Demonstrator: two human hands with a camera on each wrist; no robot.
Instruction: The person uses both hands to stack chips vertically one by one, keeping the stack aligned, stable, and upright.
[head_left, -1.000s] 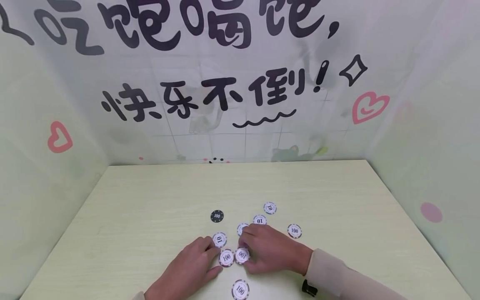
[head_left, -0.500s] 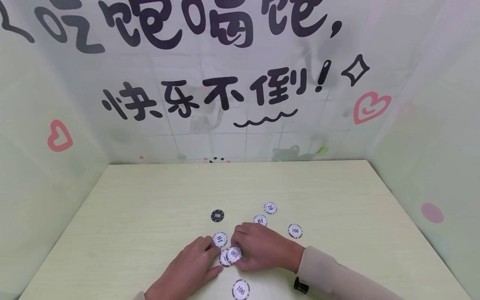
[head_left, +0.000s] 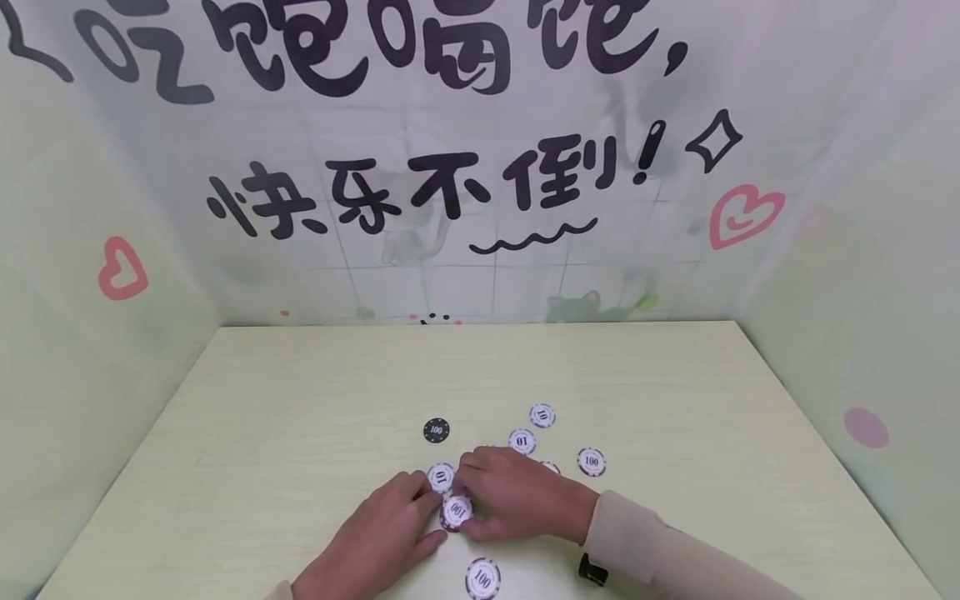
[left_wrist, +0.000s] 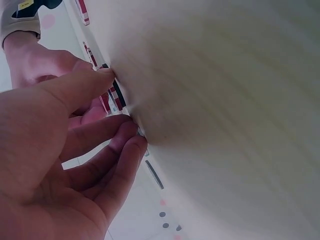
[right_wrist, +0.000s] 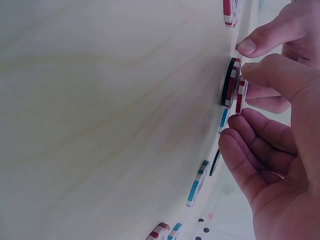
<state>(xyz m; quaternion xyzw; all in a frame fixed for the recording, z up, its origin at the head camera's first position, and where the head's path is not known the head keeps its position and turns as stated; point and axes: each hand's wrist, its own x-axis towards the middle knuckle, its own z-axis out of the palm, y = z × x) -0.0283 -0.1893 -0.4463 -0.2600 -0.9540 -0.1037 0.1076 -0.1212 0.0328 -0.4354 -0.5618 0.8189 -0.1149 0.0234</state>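
Observation:
A white poker chip marked 100 with a red-and-white edge (right_wrist: pixel 240 97) is pinched between the thumb and fingers of my right hand (head_left: pixel 517 493). It lies over a small stack of poker chips (right_wrist: pixel 230 82), which shows a black chip at the bottom and a red-edged one above. My left hand (head_left: pixel 382 525) curls around the stack's left side, its thumb and fingertips right at the stack's edges and close to the table. Just behind the stack, a white chip marked 10 (head_left: pixel 441 477) lies flat near the left fingertips. My right hand hides part of the table behind it.
On the pale wooden table (head_left: pixel 300 400) lie more chips: a black 100 chip (head_left: pixel 436 430) at the back, white 10 chips at back right, a white 100 chip (head_left: pixel 592 461) on the right and another near 100 chip (head_left: pixel 482 578). Printed walls (head_left: pixel 480 292) enclose the table.
My right hand has moved left, carrying the 100 chip from beside the stack to on top of it. A red-edged chip now shows behind the right wrist. My left hand stays in place.

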